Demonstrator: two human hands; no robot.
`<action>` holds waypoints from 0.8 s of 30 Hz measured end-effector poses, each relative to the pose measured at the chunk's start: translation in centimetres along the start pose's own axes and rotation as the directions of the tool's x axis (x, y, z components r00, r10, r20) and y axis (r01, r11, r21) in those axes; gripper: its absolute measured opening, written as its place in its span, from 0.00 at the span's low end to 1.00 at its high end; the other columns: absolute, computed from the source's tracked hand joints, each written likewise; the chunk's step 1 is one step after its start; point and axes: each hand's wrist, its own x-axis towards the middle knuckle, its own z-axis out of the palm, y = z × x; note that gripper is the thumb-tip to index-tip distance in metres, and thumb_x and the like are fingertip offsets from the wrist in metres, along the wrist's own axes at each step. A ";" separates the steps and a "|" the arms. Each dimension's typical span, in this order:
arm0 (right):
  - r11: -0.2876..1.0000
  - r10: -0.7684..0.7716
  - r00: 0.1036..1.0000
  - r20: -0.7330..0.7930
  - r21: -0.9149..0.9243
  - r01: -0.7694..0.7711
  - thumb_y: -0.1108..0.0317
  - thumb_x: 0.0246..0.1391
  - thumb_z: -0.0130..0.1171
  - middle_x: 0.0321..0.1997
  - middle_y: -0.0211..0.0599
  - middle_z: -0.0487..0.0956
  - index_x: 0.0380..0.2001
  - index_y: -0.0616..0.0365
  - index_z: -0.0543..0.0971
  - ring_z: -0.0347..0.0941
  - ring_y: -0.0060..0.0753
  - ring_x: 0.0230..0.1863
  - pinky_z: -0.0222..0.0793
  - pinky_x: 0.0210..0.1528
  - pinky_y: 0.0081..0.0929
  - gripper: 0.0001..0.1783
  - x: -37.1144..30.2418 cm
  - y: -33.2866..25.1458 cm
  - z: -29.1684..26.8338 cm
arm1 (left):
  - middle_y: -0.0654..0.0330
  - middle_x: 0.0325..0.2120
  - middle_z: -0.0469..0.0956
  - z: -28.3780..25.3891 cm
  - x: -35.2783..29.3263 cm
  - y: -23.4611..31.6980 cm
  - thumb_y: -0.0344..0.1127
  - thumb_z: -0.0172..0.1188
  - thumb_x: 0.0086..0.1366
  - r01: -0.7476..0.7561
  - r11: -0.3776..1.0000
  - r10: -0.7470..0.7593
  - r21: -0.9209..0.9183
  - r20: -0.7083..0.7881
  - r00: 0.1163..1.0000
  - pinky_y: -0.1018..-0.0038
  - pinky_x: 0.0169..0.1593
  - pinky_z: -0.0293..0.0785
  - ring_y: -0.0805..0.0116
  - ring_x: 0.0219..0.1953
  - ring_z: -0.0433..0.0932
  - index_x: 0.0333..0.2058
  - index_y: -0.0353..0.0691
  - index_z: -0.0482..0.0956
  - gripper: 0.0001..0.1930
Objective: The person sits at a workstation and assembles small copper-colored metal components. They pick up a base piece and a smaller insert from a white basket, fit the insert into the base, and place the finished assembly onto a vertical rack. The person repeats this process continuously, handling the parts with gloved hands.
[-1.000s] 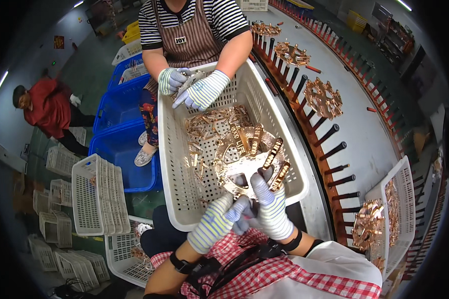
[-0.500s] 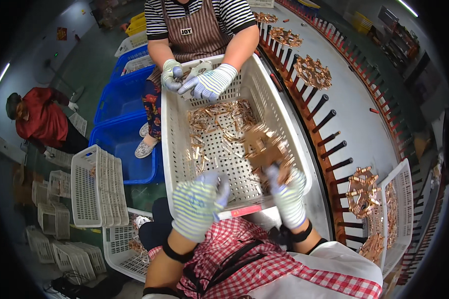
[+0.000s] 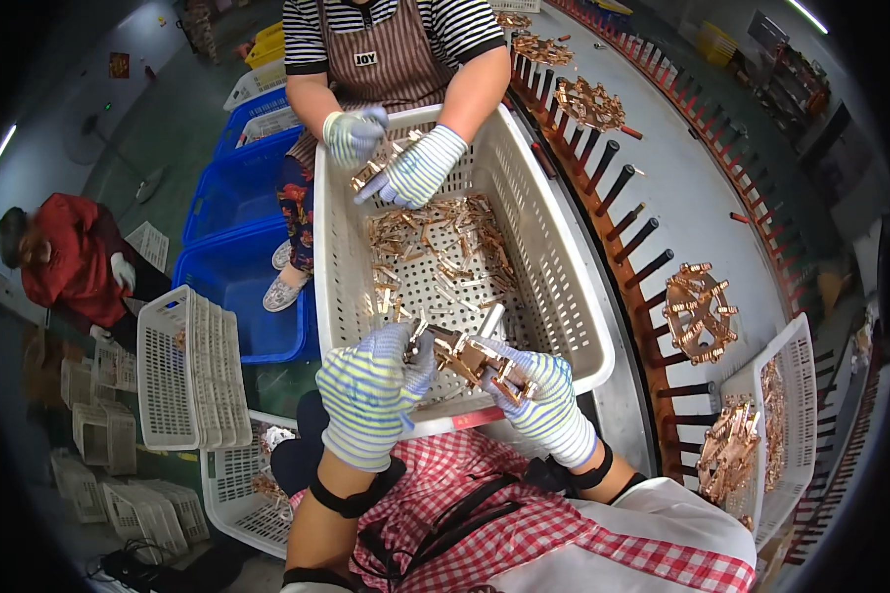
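My gloved right hand (image 3: 544,403) grips the right end of a copper-coloured metal frame piece (image 3: 475,358) with small bars sticking out. My left hand (image 3: 366,400), in a striped glove, closes on its left end, where the fingertips are partly hidden. The piece is tilted over the near end of a white perforated plastic crate (image 3: 569,296). Loose copper-coloured bars (image 3: 455,232) lie on the crate's floor. Across the crate, a co-worker's gloved hand (image 3: 423,168) holds a similar copper-coloured piece (image 3: 368,178), and the other gloved hand (image 3: 354,136) is beside it, blurred.
At right, a conveyor (image 3: 613,232) with dark pegs carries copper-coloured wheel-shaped pieces (image 3: 700,311). A white basket (image 3: 791,425) with copper-coloured pieces stands near right. Blue bins (image 3: 232,292) and stacked white baskets (image 3: 193,371) are at left, near a person in red (image 3: 74,247).
The copper-coloured piece has moved left and turned between my hands; my left hand has come onto it. The conveyor's wheel pieces have shifted away from me. The co-worker's hands have separated slightly.
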 end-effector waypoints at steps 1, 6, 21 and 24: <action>0.997 -0.033 0.998 -0.056 0.075 0.037 0.71 0.48 0.61 0.23 0.43 0.79 0.53 0.50 0.77 0.77 0.43 0.25 0.73 0.29 0.31 0.25 -0.9 0.4 0.5 | 0.53 0.15 0.76 -0.3 -0.6 0.1 0.43 0.66 0.57 -0.044 0.999 0.044 0.025 -0.011 0.999 0.70 0.22 0.70 0.59 0.15 0.76 0.31 0.36 0.80 0.14; 0.967 0.236 0.948 -0.214 0.150 -0.207 0.71 0.50 0.62 0.25 0.40 0.80 0.31 0.59 0.81 0.78 0.40 0.26 0.73 0.30 0.28 0.04 -3.3 -1.3 -0.1 | 0.60 0.16 0.77 -4.1 -3.7 3.4 0.39 0.62 0.60 0.734 0.171 -0.549 -0.658 0.555 0.625 0.75 0.21 0.70 0.70 0.14 0.75 0.29 0.36 0.78 0.11; 0.996 -0.085 0.996 -0.028 -0.019 0.084 0.70 0.49 0.63 0.33 0.43 0.82 0.52 0.48 0.78 0.80 0.45 0.32 0.76 0.36 0.31 0.24 -12.1 -5.0 -0.9 | 0.60 0.16 0.75 -5.3 -10.3 8.5 0.39 0.65 0.57 0.015 0.972 0.007 -0.236 0.089 0.996 0.75 0.23 0.68 0.73 0.18 0.75 0.29 0.38 0.79 0.10; 1.000 -0.004 0.999 0.035 0.014 0.004 0.69 0.52 0.63 0.32 0.42 0.83 0.48 0.53 0.80 0.81 0.39 0.30 0.76 0.34 0.28 0.18 -15.0 -5.3 -0.8 | 0.58 0.18 0.77 -6.6 -12.7 9.9 0.32 0.64 0.55 0.038 0.959 0.001 -0.281 0.135 0.991 0.73 0.25 0.71 0.68 0.18 0.77 0.27 0.39 0.79 0.04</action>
